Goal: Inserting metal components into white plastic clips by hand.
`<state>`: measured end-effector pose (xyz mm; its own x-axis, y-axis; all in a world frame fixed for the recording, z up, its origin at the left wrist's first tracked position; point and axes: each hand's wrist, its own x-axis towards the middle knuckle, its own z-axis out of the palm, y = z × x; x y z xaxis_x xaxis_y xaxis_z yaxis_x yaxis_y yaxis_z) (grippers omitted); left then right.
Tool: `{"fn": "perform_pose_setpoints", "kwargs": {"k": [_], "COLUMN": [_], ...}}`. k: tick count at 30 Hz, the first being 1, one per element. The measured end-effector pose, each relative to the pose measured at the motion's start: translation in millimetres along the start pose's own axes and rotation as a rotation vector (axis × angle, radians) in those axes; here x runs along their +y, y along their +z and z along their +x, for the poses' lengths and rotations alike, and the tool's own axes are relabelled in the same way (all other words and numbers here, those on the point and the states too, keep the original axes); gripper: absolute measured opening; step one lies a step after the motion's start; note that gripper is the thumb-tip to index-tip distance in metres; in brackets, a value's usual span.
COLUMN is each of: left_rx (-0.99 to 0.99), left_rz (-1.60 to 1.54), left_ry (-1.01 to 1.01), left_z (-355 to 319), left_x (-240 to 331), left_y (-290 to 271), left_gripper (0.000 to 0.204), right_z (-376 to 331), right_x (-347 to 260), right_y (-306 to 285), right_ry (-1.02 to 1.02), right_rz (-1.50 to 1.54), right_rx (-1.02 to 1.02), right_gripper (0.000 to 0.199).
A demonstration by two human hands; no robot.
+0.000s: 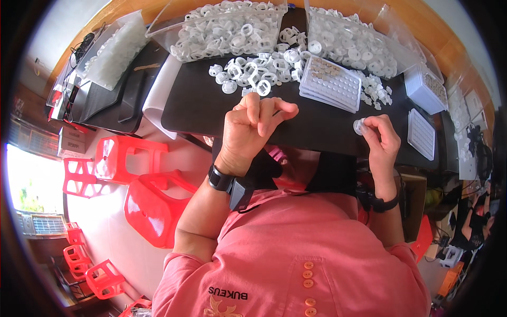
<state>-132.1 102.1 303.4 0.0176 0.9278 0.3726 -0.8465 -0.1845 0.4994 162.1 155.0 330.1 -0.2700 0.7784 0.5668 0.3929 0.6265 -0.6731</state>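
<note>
My left hand point(252, 126) is raised over the near edge of the black table point(211, 105), fingers curled together; whether something small is pinched in them I cannot tell. My right hand point(380, 138) pinches a small round white plastic part point(359, 126) between thumb and fingers. Beyond my hands lies a loose heap of white plastic rings point(253, 71). A stack of white grid trays point(331, 82) with small pieces in the cells sits just past my right hand.
Clear bags of white rings point(227, 29) and white parts point(354, 45) lie at the back. More grid trays point(421, 132) sit at the right. A clear bag of white pieces point(113, 50) is far left. Red plastic stools point(127, 158) stand on the floor at left.
</note>
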Motion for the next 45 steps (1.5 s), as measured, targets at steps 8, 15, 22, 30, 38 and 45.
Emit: {"fn": "perform_pose_setpoints", "kwargs": {"k": [8,15,22,30,38,45], "left_rx": [-0.010,-0.006,0.006,0.022,0.017,0.015], "left_rz": [-0.025,-0.052,-0.050,-0.053,-0.062,-0.065], "left_ry": [-0.016,-0.028,-0.029,-0.029,-0.036,-0.039], "left_z": [-0.2,-0.8,-1.5,-1.5,-1.3,-1.6], "left_x": [1.0,1.7,1.4,1.2,2.3,2.4], "left_y": [-0.1,-2.8,-2.6,-1.3,-1.3,-1.1], "left_gripper": [0.019,0.017,0.018,0.019,0.018,0.018], "right_z": [0.5,0.5,-0.2,-0.1,-0.1,-0.2], "right_x": [0.6,1.6,2.5,3.3,4.2,2.7], "right_y": [0.8,0.3,-0.9,-1.0,-1.0,-0.7], "right_ry": [-0.017,0.005,0.008,0.015,0.022,0.021], "right_rz": [0.008,0.010,0.017,0.023,0.026,0.025], "right_rx": [0.001,-0.011,-0.008,-0.012,-0.011,-0.009], "right_gripper": [0.007,0.006,0.006,0.006,0.005,0.005]}}
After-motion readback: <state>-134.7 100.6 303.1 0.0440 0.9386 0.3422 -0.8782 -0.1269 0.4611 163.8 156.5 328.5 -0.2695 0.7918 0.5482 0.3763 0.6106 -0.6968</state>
